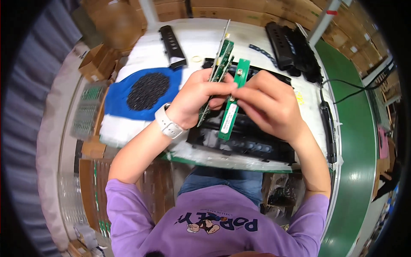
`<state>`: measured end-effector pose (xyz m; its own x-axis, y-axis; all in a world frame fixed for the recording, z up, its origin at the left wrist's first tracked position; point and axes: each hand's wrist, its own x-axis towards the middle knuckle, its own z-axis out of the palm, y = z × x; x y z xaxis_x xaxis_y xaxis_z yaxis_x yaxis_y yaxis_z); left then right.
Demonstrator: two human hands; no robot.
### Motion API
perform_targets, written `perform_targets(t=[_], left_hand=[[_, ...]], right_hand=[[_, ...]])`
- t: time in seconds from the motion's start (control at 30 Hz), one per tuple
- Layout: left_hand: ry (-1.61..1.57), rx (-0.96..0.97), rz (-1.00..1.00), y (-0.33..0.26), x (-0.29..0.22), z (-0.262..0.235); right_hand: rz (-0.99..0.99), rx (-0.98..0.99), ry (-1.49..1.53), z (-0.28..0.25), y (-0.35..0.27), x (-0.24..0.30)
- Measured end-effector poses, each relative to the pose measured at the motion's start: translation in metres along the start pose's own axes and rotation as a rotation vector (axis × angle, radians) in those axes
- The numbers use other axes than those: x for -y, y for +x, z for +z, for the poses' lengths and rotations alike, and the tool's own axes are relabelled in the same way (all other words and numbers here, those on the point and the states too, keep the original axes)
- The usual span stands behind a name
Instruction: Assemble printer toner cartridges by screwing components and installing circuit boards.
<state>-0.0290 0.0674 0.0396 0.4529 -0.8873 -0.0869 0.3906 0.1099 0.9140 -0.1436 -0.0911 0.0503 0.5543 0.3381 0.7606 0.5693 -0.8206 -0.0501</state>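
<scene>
In my left hand (195,96) is a bundle of several narrow green circuit boards (224,53), standing on edge and fanned slightly apart. My right hand (269,100) pinches a single long green circuit board (230,118) between thumb and fingers. That board carries a white label and tilts up and away to the right, just beside the bundle. My left thumb reaches over close to the single board; whether it touches is hard to tell. Below both hands, black plastic housings (257,147) lie on the white table, partly hidden by my hands and the boards.
A blue cloth (117,103) with a heap of small black pieces (147,91) lies at left. One black housing (172,47) rests far left, more black housings (282,47) far right. A black bar with cables (328,132) lines the right edge, beside a green surface (353,141).
</scene>
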Motion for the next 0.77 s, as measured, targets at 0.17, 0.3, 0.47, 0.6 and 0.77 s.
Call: perform_targets(t=[0.17, 0.3, 0.47, 0.6, 0.77], left_hand=[[-0.003, 0.032, -0.290, 0.032, 0.017, -0.001], [0.053, 0.071, -0.347, 0.048, 0.013, -0.001], [0.054, 0.059, -0.262, 0.063, 0.007, -0.012], [-0.006, -0.034, -0.090, 0.061, 0.000, -0.042], [-0.176, -0.135, -0.073, 0.054, 0.006, -0.073]], right_hand=[[-0.081, 0.229, -0.148, -0.005, -0.024, -0.014], [-0.128, 0.208, -0.126, 0.000, -0.030, -0.030], [-0.066, 0.229, -0.021, -0.004, -0.010, -0.052], [0.357, 0.018, 0.022, -0.006, -0.004, -0.096], [0.795, 0.299, 0.090, 0.011, -0.021, -0.146]])
